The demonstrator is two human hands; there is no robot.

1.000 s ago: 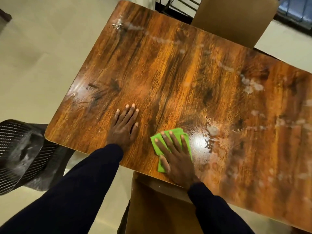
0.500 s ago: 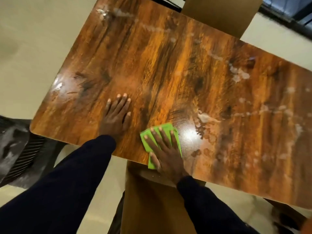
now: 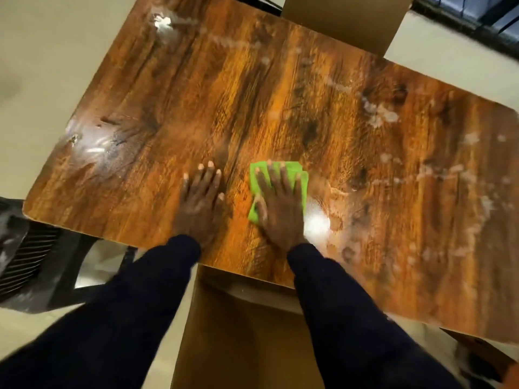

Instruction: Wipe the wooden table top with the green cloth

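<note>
- Pressing our right hand (image 3: 280, 211) flat on the green cloth (image 3: 294, 167).
- Our left hand (image 3: 199, 206) lies flat, released, on the desk (image 3: 280, 94).
- Cloth now sits farther from the near edge.

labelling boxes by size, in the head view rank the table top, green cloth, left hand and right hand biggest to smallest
1. table top
2. left hand and right hand: look alike, not ranked
3. green cloth: least showing, partly hidden under the right hand, so unsure

Glossy wood-grain table top (image 3: 280, 102) with whitish smears; soft green cloth (image 3: 297, 175); matt dark sleeves (image 3: 351, 318).
</note>
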